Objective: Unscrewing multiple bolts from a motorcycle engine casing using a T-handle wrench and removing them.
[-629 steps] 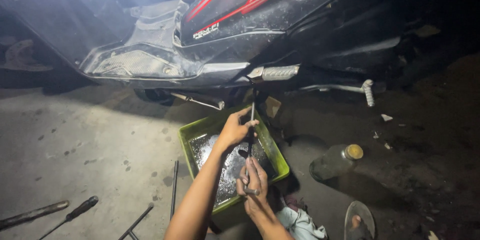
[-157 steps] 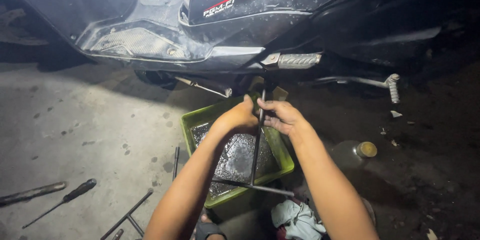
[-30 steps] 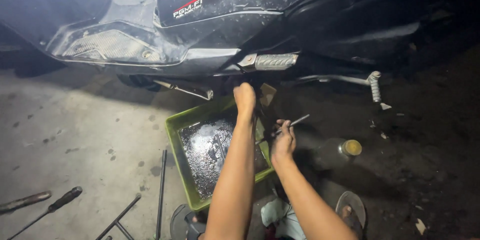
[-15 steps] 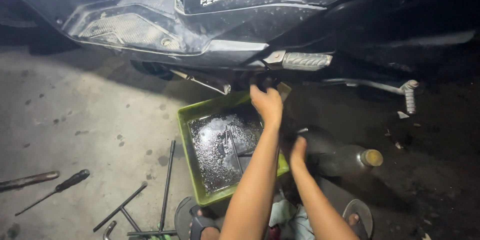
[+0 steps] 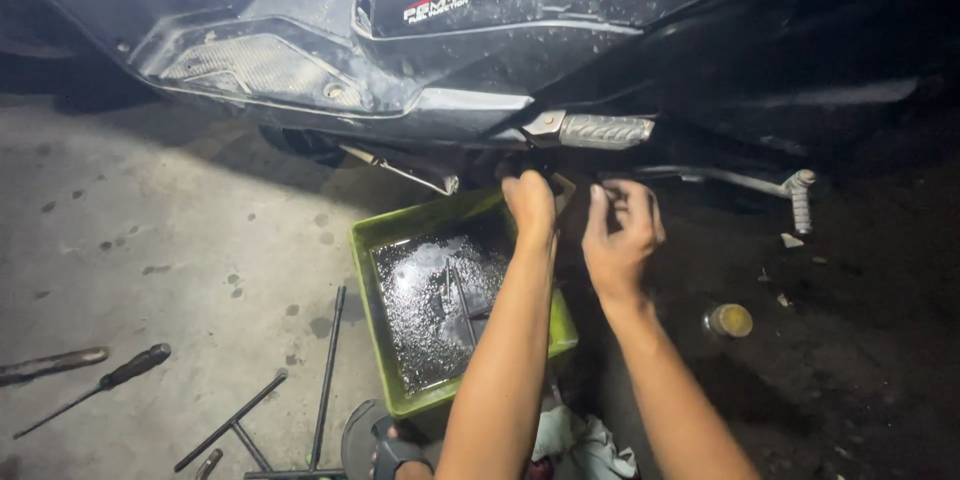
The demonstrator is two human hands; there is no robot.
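A black scooter [image 5: 560, 30] with a red stripe is seen filling the top of the view, its ridged metal footpeg [image 5: 600, 129] projecting from the underside. Below it, a green drain pan [image 5: 375, 240] holding dark oil is set on the concrete floor. The left hand [image 5: 530, 202] is raised to the dark underside beside the footpeg; whether it is closed on anything cannot be told. The right hand [image 5: 622, 230] is held just beside it, fingers spread and empty. A screwdriver [image 5: 95, 387] and a T-handle wrench [image 5: 240, 420] are laid well apart to the left.
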